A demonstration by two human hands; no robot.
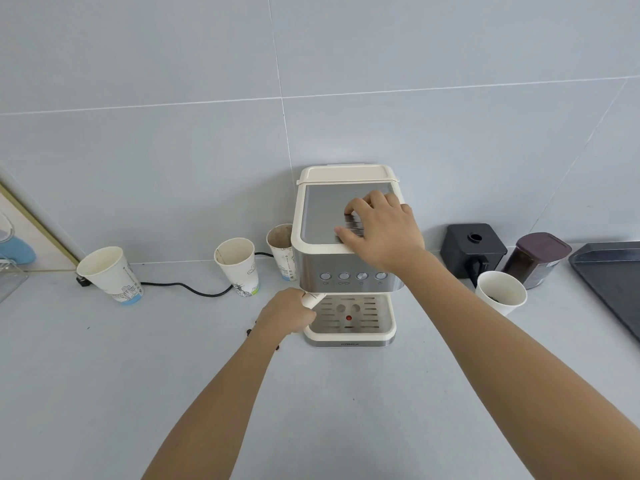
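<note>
Currently: the espresso machine (349, 265) stands at frame centre on the table (346, 410), its back to the tiled wall. The left hand (287, 315) is wrapped around the cream portafilter handle (313, 299). The handle sticks out from under the machine's lower left corner, above the drip tray (367, 317). The basket end is hidden under the housing, so I cannot tell whether it is seated. The right hand (384, 233) lies palm-down on the steel top plate, fingers spread and lightly bent. It grips nothing and looks to be bracing.

Judgement: the step in hand is twisting the portafilter in the brew head. Lock or release cannot be told from this view.

Notes for doing it well:
- Press straight down with the right hand, so the machine neither swivels nor slides on the smooth table.
- Swing the handle in a flat arc. Lifting or levering it would likely bind the lugs.
- Use firm, steady force with no jerk.
- The right wrist sits just above the row of buttons (353, 276); keep it off them.
- A paper cup (282, 251) stands just left of the machine, behind the handle, and loose coffee beans (249, 331) lie by the left wrist. Mind the elbow.
- If the portafilter is coming out, keep it level so the grounds stay in.
</note>
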